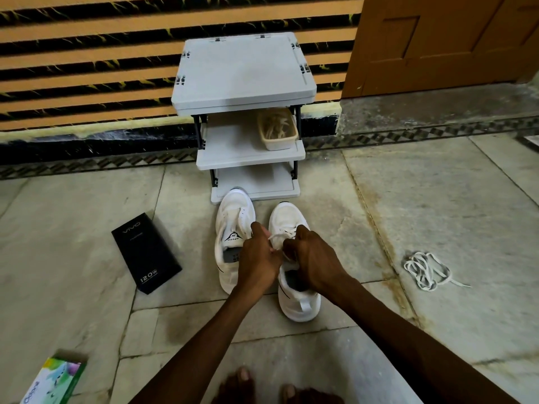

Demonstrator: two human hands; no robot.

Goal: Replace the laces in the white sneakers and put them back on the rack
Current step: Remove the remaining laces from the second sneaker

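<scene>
Looking down from the head view, the left hand (258,258) and right hand (313,258) both pinch a white lace (276,238) over one sneaker (300,307), which stands on the floor (408,199) before the rack (250,153). The lace looks limp, light and thin, best held near its tip; the shoe seems light and soft-walled.

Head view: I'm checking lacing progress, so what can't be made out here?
Head view, three things:
Nearer white sneaker, eyelets: hidden behind the left hand and right hand, which pinch the lace.
Tub on the rack: contents shadowed by the top shelf, too small to count.
Green box: cut off by the bottom-left edge.
</scene>
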